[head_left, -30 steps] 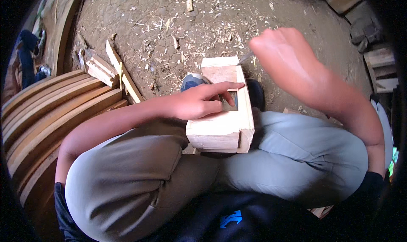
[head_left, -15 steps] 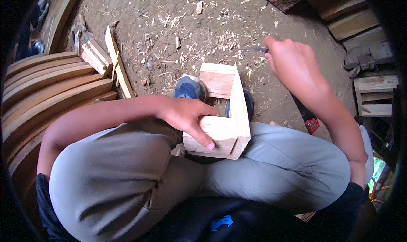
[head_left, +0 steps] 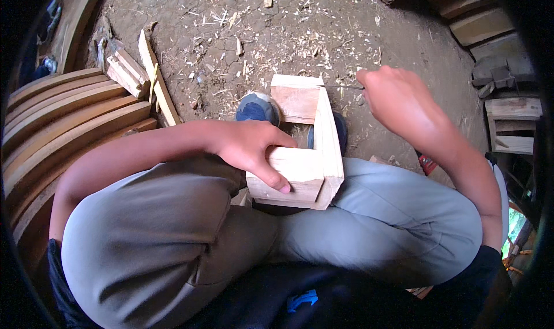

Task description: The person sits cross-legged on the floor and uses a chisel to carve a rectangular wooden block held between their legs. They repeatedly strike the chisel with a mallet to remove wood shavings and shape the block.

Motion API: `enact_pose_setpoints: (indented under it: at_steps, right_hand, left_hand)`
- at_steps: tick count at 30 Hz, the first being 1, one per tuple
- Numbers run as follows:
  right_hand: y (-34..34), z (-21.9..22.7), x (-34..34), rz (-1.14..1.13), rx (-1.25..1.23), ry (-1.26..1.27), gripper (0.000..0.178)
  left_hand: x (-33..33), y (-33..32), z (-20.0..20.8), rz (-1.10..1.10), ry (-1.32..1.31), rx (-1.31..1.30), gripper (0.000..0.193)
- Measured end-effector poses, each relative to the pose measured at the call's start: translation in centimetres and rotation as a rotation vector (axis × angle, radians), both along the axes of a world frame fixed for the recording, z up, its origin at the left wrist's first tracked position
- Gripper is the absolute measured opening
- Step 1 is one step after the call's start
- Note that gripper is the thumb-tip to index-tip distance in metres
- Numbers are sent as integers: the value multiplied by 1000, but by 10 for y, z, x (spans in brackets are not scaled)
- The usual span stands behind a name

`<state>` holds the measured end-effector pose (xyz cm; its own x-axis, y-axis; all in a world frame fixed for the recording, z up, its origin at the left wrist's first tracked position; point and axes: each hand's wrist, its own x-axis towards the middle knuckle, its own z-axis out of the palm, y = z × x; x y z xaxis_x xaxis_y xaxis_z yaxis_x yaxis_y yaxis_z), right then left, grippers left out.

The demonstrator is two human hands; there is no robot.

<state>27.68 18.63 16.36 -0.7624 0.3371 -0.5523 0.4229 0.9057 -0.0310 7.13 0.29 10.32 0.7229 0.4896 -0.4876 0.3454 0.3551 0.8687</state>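
The wooden frame (head_left: pixel 331 150) sits between the person's knees, over the near part of the earth floor (head_left: pixel 415 46), its right-hand board close against the right thigh (head_left: pixel 410 219). The left hand (head_left: pixel 251 147) clasps the near end block (head_left: pixel 288 163): the grip spans the block's thickness, thumb pressed on the near face, the other fingertips out of sight inside the gap. The right hand (head_left: pixel 401 98) is a tight fist around a thin dark tool (head_left: pixel 345 87), whose handle is hidden in the grip. The tool's tip lies at the frame's far right corner, where the far end block (head_left: pixel 294 101) meets the board; whether it touches the wood I cannot tell.

Good work here seems to call for a firm left hold, since force at the far corner could swing the whole frame. Keeping that hand on the near end, well apart from the tip, looks sound. The tip is best set squarely at the corner, the stroke short and directed away from the blue shoe (head_left: pixel 254 108) beside the frame's left edge.
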Motion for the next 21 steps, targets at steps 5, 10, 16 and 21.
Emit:
enact_pose_setpoints:
  at_steps: [5, 10, 16, 21]
  right_hand:
    - [-28, 4, -9, 19, 46, -65, 16]
    - [-43, -29, -8, 36, 90, -139, 18]
    - [-16, -51, 23, -43, 100, -200, 17]
    - [9, -34, 22, -121, 238, 2, 14]
  left_hand:
    - [0, 2, -2, 29, -24, 0, 64]
    - [0, 0, -1, 62, -45, -27, 54]
    - [-1, -1, -2, 27, -13, 2, 64]
    - [0, -4, -3, 58, -31, 31, 55]
